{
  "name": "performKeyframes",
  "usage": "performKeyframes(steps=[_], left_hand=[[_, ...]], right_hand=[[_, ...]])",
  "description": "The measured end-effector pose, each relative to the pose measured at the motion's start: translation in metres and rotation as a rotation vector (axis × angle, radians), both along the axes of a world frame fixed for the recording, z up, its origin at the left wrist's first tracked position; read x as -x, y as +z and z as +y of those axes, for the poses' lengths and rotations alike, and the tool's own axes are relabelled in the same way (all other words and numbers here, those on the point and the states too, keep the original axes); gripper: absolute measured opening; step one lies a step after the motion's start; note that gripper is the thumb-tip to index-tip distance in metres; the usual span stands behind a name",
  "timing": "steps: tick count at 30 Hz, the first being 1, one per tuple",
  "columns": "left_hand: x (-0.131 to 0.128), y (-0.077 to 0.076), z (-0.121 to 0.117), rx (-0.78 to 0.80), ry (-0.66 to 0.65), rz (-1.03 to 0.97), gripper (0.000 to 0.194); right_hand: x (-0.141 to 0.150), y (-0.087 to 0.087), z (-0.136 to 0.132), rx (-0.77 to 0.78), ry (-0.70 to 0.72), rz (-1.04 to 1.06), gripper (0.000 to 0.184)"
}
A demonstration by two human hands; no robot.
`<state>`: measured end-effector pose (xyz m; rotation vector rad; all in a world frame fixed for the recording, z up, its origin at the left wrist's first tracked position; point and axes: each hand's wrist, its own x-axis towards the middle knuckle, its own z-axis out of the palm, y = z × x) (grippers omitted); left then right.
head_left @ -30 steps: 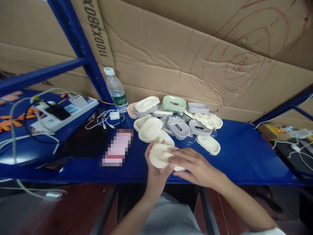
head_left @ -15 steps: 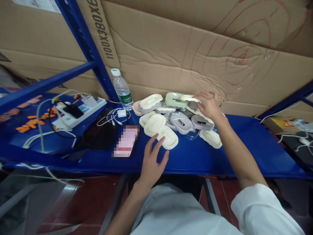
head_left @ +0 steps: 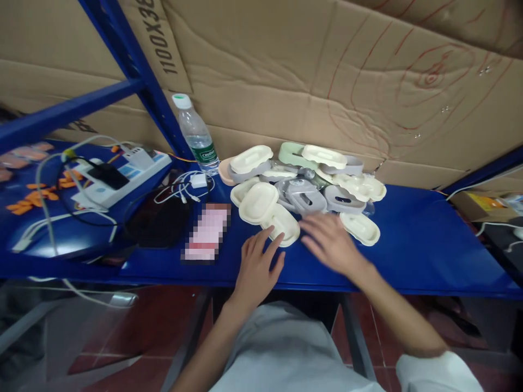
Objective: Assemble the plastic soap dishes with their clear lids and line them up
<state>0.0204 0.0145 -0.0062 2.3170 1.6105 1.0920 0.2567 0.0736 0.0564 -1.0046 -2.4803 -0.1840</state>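
A pile of small oval plastic trays covers the middle of the blue table. My left hand [head_left: 259, 267] is open, its fingertips at the near edge of a cream tray [head_left: 283, 226]; whether they touch it I cannot tell. Another cream tray [head_left: 258, 203] overlaps that one. My right hand [head_left: 329, 242], slightly blurred, is open and holds nothing, its fingers just in front of a grey slotted tray [head_left: 304, 196]. A second grey tray [head_left: 344, 199] lies behind it. At the back, a cream tray [head_left: 324, 156] rests against a green one [head_left: 292, 155].
A water bottle [head_left: 197, 136] stands left of the pile. A phone [head_left: 206, 233], a white charger with cable [head_left: 198, 180], a dark pouch [head_left: 157, 218] and a power strip [head_left: 122, 177] lie further left. Cardboard [head_left: 261, 76] lines the back; a blue shelf post [head_left: 151, 103] rises on the left.
My right hand has let go of the cream tray at the back and come down toward the front of the pile. My left hand has stayed nearly in place.
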Motion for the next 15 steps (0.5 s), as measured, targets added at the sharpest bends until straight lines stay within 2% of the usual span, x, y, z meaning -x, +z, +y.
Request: performKeyframes(steps=[3, 6, 8, 11, 12, 15], left_hand=[[0.001, 0.003, 0.0, 0.042, -0.09, 0.038, 0.03], [0.003, 0.007, -0.001, 0.063, -0.237, -0.035, 0.033], [0.005, 0.009, -0.002, 0.044, -0.218, -0.052, 0.037], [0.007, 0.01, -0.004, -0.002, -0.075, 0.026, 0.038], [0.008, 0.01, -0.005, -0.006, -0.064, 0.062, 0.036], [0.013, 0.009, -0.005, 0.025, -0.149, 0.128, 0.029]], right_hand=[[0.028, -0.03, -0.053, 0.163, 0.018, -0.062, 0.059], [0.032, -0.042, -0.076, 0.269, -0.064, 0.025, 0.07], [0.025, -0.044, -0.078, 0.292, -0.112, 0.076, 0.062], [0.007, -0.046, -0.075, 0.308, -0.127, 0.151, 0.037], [0.002, -0.046, -0.073, 0.323, -0.108, 0.173, 0.033], [-0.009, -0.044, -0.064, 0.319, -0.039, 0.226, 0.038]])
